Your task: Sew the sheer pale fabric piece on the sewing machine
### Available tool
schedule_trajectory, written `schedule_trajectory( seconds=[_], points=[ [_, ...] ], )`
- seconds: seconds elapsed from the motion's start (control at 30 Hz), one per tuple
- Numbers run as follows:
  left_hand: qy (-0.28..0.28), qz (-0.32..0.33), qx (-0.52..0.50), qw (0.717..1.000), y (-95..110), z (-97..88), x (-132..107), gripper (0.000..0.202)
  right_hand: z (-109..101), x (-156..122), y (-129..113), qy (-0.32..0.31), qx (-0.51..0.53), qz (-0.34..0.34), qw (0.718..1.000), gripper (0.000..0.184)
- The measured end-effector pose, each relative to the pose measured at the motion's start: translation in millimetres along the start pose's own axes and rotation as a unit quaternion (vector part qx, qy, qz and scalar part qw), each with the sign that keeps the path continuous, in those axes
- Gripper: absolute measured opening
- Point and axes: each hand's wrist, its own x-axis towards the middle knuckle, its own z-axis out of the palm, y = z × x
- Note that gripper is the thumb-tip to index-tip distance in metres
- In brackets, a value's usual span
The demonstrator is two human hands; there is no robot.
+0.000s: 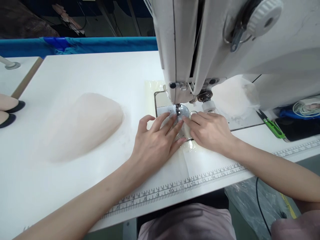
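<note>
While both hands lay flat on the white table [75, 73], the head camera looked down on a white sewing machine [225, 50] that filled the far right of the scene. The left hand [155, 141] rested palm down with its fingers spread wide, the fingertips pressing a thin, nearly see-through piece of fabric [183, 160] against the table just left of the presser foot [178, 111]. That spread seemed meant to keep the flimsy cloth flat and taut. The right hand [208, 130] lay just right of the foot, fingers narrow and close together, pointing left toward the needle, their tips touching the same cloth beside the left fingertips. Neither hand gripped anything; both only pressed down. The fabric ran from under the foot, across the metal plate [162, 103], toward the near edge with its printed ruler [175, 190].

To the left, well apart from the hands, sat a pale mound of similar fabric [82, 125], probably within easy reach on purpose. More pale cloth [232, 96] lay behind the machine's foot on the far right. Green thread snips [272, 126] lay to the right, near the right forearm. At the far left edge, dark shoes [11, 113] of another person showed.
</note>
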Motion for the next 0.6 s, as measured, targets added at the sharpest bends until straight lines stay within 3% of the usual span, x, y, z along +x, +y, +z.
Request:
schedule_trajectory(
  seconds=[0.3,0.47,0.6],
  points=[
    [0.02,0.025,0.051,0.998,10,-4.7,-9,0.038,-5,-4,3,0.044,0.055,0.002,0.998,0.03],
    [0.014,0.033,0.064,0.997,12,-7.1,-11,0.037,0,0,3,0.008,0.049,0.045,0.998,0.04],
    [0.014,0.027,0.071,0.997,11,-5.8,-11,0.038,3,5,6,-0.026,0.134,0.116,0.984,0.037]
  ],
)
